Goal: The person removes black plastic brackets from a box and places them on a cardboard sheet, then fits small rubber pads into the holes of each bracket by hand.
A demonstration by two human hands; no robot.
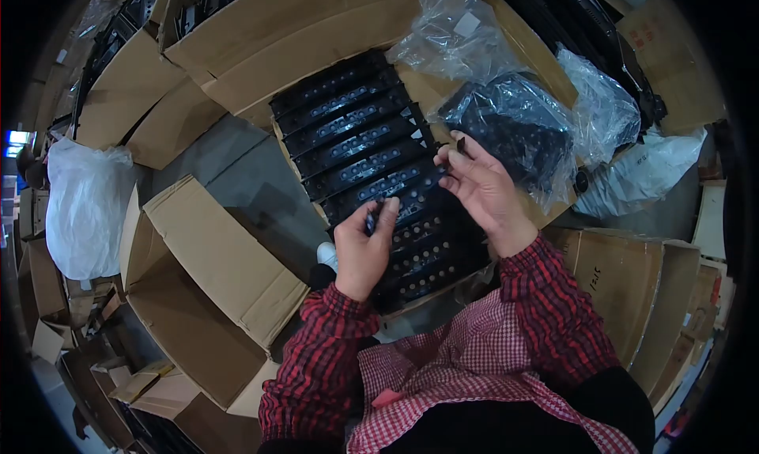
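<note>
Several long black parts with rows of round holes (368, 169) lie side by side on cardboard in front of me. Over their lower middle, my left hand (365, 244) pinches a small dark piece (371, 221) between thumb and fingers. My right hand (480, 181) is at the right ends of the black parts, its thumb and index finger closed on a small dark piece (460, 145). What these small pieces are is too small to tell. Just beyond my right hand, black parts wrapped in clear plastic (514, 122) lie on the cardboard.
An open cardboard box (213, 264) stands at the left, another (624, 288) at the right. A white plastic bag (87, 209) is at the far left. Crumpled clear plastic (458, 31) lies at the top. Large cardboard flaps (292, 43) rise behind the black parts.
</note>
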